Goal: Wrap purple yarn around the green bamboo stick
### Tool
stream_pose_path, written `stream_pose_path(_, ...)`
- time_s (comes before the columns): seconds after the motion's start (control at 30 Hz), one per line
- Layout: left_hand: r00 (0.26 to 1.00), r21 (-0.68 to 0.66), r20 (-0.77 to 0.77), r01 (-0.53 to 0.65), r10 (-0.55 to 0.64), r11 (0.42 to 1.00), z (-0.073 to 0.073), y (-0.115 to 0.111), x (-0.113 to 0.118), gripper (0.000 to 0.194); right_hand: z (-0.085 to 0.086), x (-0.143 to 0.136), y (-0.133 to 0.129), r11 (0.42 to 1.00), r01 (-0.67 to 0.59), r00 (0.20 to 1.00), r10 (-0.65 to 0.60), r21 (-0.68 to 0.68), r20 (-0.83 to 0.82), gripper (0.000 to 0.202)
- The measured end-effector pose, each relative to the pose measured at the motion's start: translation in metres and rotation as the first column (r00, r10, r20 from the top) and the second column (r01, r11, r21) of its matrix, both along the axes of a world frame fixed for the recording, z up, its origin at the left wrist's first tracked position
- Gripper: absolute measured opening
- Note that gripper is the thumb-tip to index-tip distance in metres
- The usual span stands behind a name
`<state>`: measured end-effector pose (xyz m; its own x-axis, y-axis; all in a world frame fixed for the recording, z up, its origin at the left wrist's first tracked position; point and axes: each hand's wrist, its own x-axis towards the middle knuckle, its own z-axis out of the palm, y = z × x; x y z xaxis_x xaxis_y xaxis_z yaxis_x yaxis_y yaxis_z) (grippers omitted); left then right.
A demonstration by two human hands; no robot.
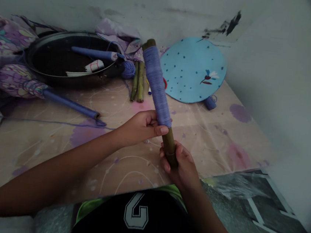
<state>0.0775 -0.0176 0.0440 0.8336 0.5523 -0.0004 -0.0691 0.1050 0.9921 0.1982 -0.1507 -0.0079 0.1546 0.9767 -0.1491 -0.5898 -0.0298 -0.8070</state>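
Black pan (49,54), dotted blue disc (187,73) near wall (145,2); floral tablecloth (212,131) beneath.

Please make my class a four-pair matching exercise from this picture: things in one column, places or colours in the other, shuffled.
Things:
1. thickest wound stick
2. pan
3. yarn ball
4. spotted disc

Places or colours:
A. light blue
B. between the pan and the greenish sticks
C. held by the left hand and right hand
D. black

Pairs: 1-C; 2-D; 3-B; 4-A
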Motion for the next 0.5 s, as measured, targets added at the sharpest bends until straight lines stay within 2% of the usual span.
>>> stream_pose_path(0.17, 1.0, -0.044, 0.005, 0.028, -0.028, 0.999, -0.001, -0.001, 0.001, 0.031, -0.001, -0.001, -0.001, 0.999, -0.032, 0.999, 0.032, -0.015, 0.013, 0.044)
stream_pose_path(0.37, 0.998, -0.003, -0.051, -0.043, 0.043, 0.999, -0.001, -0.001, 0.001, 0.032, 0.0, -0.007, -0.003, 0.996, 0.093, 0.995, -0.094, 0.012, 0.04, 0.04)
stream_pose_path(0.5, 0.998, -0.014, -0.056, -0.033, 0.032, 0.999, 0.0, -0.002, 0.0, 0.031, 0.0, -0.01, -0.009, 0.995, 0.097, 0.986, -0.099, 0.023, 0.137, 0.029)
